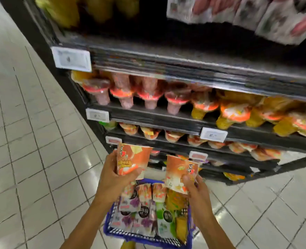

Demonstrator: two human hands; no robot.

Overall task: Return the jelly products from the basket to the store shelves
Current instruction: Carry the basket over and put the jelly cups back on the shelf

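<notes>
Clasped in left hand, orange jelly pack; clasped in right hand, second jelly pack; underneath, blue basket of pouches; ahead, shelves.

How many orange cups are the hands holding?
2. One orange cup is gripped by the left hand; the second cup by the right hand, both above the basket. More may hide inside.
</notes>
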